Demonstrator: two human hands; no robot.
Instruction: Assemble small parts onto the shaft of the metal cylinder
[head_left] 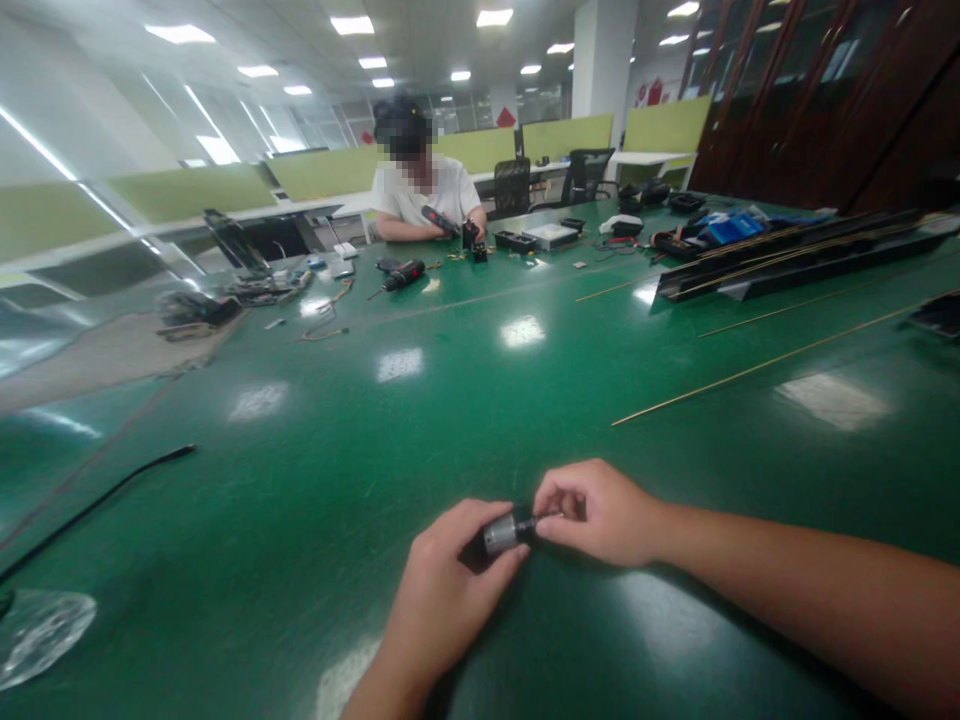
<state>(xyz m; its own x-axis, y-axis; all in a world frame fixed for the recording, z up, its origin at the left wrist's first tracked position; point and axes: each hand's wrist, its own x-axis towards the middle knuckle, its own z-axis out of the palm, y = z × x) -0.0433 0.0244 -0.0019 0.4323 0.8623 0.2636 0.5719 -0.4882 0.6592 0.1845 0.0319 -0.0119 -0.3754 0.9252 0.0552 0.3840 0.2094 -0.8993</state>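
My left hand (454, 580) is closed around a small silver-and-black cylinder (504, 535) that looks like a small motor. Thumb and fingers grip its sides, just above the green table top. At the cylinder's dark right end, my right hand (600, 515) is closed in a pinch. A thin, shiny bit shows by those fingertips, too small to name. Both hands nearly meet at this end of the cylinder.
Across the green table (450, 440) a person (427, 195) in a white top handles a dark tool. A power drill (403, 276) lies nearby. Thin brass rods (720, 382) and black channels (795, 265) lie right. A black cable (97, 510) and clear plastic (45, 635) are left.
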